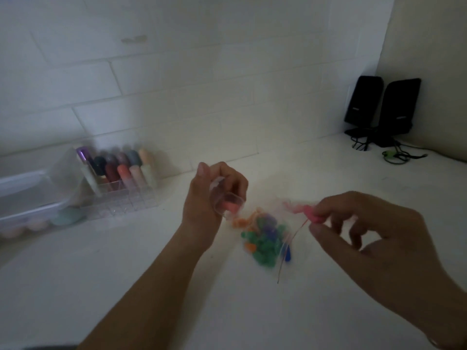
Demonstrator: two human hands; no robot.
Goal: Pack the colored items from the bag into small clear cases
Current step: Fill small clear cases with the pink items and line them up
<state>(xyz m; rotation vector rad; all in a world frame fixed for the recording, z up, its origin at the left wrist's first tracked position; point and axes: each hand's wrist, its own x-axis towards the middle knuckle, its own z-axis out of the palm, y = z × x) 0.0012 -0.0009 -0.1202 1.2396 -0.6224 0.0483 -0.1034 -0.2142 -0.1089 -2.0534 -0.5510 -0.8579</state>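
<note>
- Above the counter (177, 261), the left hand (212, 195) is gripping a clear case (227, 204) with a pink piece already showing inside.
- Right hand (358, 223) is pinching a pink item (312, 215) at its fingertips, just above the bag (265, 238).
- Items are looking small, light and soft; a fingertip pinch should suit, though the case looks slippery.

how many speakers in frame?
2. Both black speakers stand side by side in the far right corner of the white counter: the left speaker against the wall, the right speaker beside it, partly overlapping it. Cables lie at their bases.
</note>
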